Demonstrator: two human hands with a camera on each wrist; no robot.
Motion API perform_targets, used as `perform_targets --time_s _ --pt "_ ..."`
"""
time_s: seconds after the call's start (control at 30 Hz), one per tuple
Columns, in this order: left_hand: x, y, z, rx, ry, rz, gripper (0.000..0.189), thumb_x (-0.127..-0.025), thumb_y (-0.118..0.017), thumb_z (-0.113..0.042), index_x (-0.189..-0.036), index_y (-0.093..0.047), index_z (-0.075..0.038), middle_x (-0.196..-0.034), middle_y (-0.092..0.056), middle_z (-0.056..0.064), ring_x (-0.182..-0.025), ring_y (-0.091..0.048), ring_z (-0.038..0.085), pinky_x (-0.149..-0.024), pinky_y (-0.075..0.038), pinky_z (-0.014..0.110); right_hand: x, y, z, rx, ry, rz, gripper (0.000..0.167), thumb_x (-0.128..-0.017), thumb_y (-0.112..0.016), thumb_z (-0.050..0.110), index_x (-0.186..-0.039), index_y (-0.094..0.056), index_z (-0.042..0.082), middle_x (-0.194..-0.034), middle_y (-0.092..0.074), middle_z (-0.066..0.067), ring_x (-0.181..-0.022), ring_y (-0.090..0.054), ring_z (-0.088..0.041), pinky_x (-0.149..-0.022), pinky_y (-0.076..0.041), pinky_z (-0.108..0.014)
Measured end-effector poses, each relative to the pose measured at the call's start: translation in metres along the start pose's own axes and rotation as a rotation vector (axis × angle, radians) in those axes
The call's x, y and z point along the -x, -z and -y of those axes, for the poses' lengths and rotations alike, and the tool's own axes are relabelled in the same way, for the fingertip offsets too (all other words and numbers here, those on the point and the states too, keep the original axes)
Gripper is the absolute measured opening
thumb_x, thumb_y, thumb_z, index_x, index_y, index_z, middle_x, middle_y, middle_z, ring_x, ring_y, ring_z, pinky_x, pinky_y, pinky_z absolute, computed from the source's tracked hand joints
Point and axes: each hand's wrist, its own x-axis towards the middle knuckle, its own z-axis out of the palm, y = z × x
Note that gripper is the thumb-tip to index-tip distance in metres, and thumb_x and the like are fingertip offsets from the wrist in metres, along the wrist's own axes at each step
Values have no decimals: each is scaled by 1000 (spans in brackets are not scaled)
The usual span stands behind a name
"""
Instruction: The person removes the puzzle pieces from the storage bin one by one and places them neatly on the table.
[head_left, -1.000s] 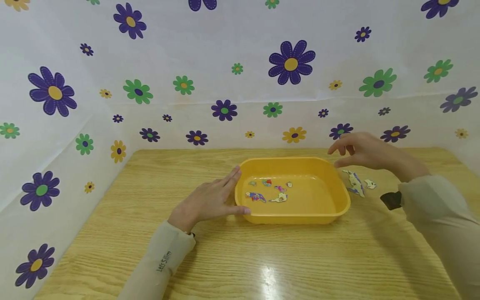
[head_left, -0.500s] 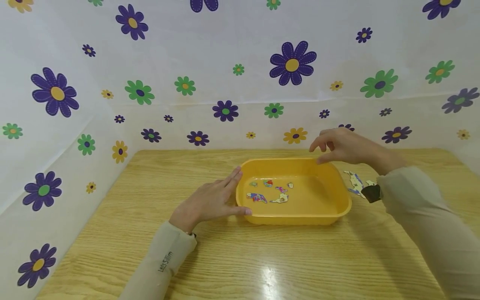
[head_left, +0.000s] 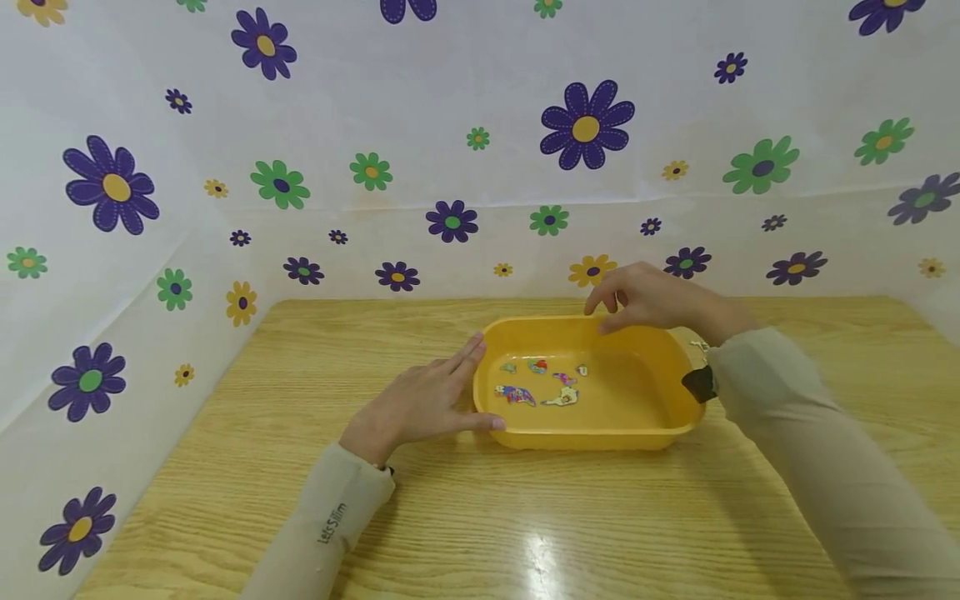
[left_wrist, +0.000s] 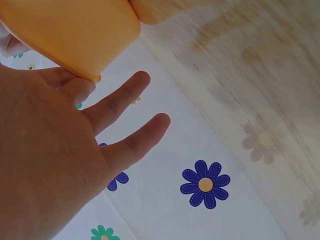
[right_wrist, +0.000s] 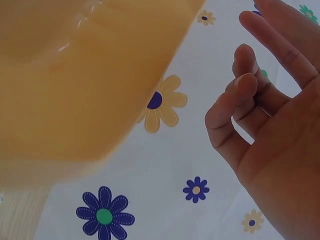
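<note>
A yellow plastic tub (head_left: 600, 433) stands on the table in the head view. My left hand (head_left: 416, 408) rests against its left end, fingers mostly straight, the thumb lying over the front-left rim. In the left wrist view, two outer fingers (left_wrist: 142, 132) stretch out clear of the tub. Above the tub's back rim hovers my right hand (head_left: 648, 296), its fingers loosely bent and nothing visible between them; the right wrist view shows the same hand (right_wrist: 280, 120) beside the tub. Inside the tub, toward its left, lie several small flat cut-out pieces, including a purple-red one (head_left: 516, 395) and a cream one (head_left: 562, 397).
Another flat cut-out (head_left: 699, 347) lies on the table right of the tub, mostly hidden behind my right sleeve. The wooden table (head_left: 450, 517) runs back to a white flower-print cloth (head_left: 480, 92), which also covers the left side. A black strap (head_left: 700, 383) hangs at my right cuff.
My right hand has moved left along the tub's back rim, its forearm now covering most of the pieces on the table. My left hand and the tub stay in place.
</note>
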Motion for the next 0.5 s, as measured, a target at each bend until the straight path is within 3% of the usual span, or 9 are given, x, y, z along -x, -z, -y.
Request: perform_targets --time_s 0.33,0.5 --pt "0 1 -1 7 -3 -6 105 -93 -59 -67 -162 -10 -5 -169 -2 6 -147 -31 36 -117 -32 53 -7 -11 4 -48 -24 124 21 -88 -78 7 -107 -76 -1 -76 -58 2 -71 -50 -16 -62 -43 -27" --pt "0 1 -1 9 -5 -3 104 -93 -59 -66 -162 -10 -4 -169 -2 6 -147 -31 37 -117 -32 53 -10 -20 -1 -167 -99 219 19 -90 -75 5 -108 -75 -3 -74 -59 0 -60 -50 -13 -56 -48 -26"
